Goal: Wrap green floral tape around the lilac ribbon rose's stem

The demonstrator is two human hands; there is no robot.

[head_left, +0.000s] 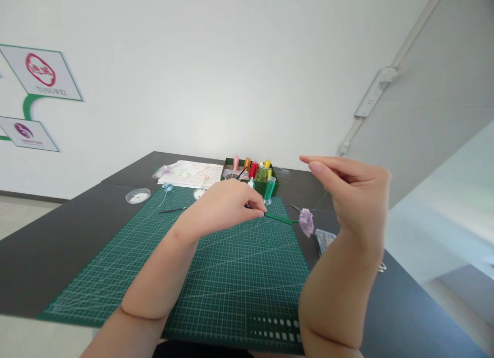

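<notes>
My left hand (227, 201) is closed over the cutting mat (247, 275), its fingertips pinching the green stem (278, 218) of a small artificial flower. The flower's pale purple head (306, 222) points to the right, beyond the mat's edge. Raised higher on the right, my right hand (347, 188) has thumb and forefinger pressed together. A thin green thread (320, 200) runs from near the flower up to this hand; its course at the fingertips is too fine to follow. Part of the stem is hidden inside my left fingers.
Behind the mat stands a green box (275, 179) of coloured thread spools, with a green spool (270, 188) in front. White patterned paper (189, 173), a shallow dish (138, 196), a blue flower (167, 187) and a dark slim tool (172, 210) lie left; a clear case (324, 239) lies right.
</notes>
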